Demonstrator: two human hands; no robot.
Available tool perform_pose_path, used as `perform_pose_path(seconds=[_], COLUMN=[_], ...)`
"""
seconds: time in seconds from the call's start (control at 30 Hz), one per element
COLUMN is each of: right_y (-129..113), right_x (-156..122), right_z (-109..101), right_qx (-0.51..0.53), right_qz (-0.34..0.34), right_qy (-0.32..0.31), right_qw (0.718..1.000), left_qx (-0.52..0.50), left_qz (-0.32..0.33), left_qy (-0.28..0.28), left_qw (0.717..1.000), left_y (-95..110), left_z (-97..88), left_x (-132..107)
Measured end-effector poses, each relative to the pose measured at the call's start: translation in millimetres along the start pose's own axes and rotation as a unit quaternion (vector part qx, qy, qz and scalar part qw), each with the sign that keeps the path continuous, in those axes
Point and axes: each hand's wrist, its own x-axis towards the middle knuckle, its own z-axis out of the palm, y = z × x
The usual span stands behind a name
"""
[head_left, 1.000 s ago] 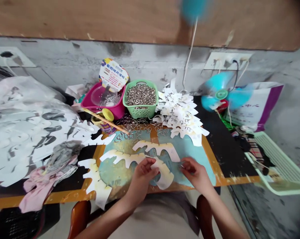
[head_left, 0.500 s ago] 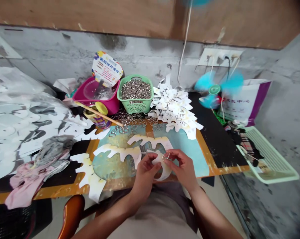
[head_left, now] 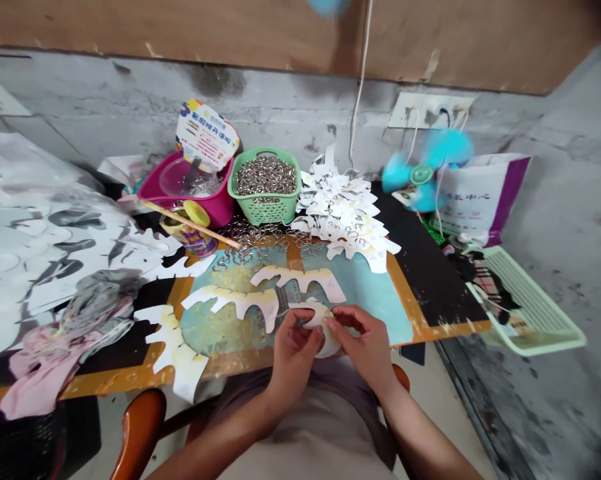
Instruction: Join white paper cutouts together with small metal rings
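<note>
L grip point(head_left: 295, 353), R grip point(head_left: 363, 347) pinch paper cutout point(head_left: 320, 320) — black table point(head_left: 425, 273), concrete wall point(head_left: 105, 107) behind

Thin, matt white paper point(head_left: 314, 319) is pinched by the fingers point(head_left: 300, 321), and a glossy metal ring point(head_left: 332, 311) is seen at the right fingertips point(head_left: 338, 315). Beyond the fingers, shiny metal rings point(head_left: 265, 175) are heaped in a green plastic basket point(head_left: 265, 212), with a smooth wooden stick point(head_left: 190, 225) to the left and rough grey concrete point(head_left: 280, 113) behind.
</note>
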Motion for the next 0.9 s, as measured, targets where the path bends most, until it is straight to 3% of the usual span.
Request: perform_pose_path(seconds=[0.17,0.33,0.43,0.5,0.57,0.63,0.73,0.8,0.9], right_y=[-4.3,-17.4,-31.9,-36.3,-30.3,-13.7,18.3,34.7,47.0], right_x=[2.9,5.0,11.8,22.2,36.5,50.8,62.9,63.2,58.9], right_z=[-13.4,-21.0,-32.7,-42.4,-50.1,-54.3,-56.2,-57.3,-60.4], right_qx=[0.031,-0.051,-0.101,-0.149,-0.193,-0.230,-0.337,-0.393,-0.392], right_qz=[0.002,-0.043,-0.082,-0.103,-0.110,-0.114,-0.181,-0.222,-0.241], right_qy=[-0.067,-0.077,-0.113,-0.150,-0.207,-0.260,-0.245,-0.215,-0.218], right_qw=[0.997,0.995,0.985,0.972,0.953,0.931,0.891,0.866,0.861], left_qx=[0.015,0.074,0.118,0.215,0.336,0.396,0.411,0.488,0.578], left_qz=[0.046,0.115,0.179,0.241,0.309,0.400,0.528,0.505,0.342], left_qy=[-0.024,-0.030,-0.067,-0.087,-0.098,-0.116,-0.147,-0.163,-0.192], left_qw=[0.999,0.990,0.974,0.942,0.884,0.819,0.728,0.693,0.716], left_y=[0.4,-4.7,-12.5,-17.2,-19.8,-19.6,-13.9,-8.8,-6.4], left_z=[0.5,2.4,0.8,-3.9,-10.6,-16.2,-15.4,-7.9,5.5], left_x=[-4.2,-9.6,-16.3,-23.0,-31.0,-37.5,-33.3,-15.5,26.6])
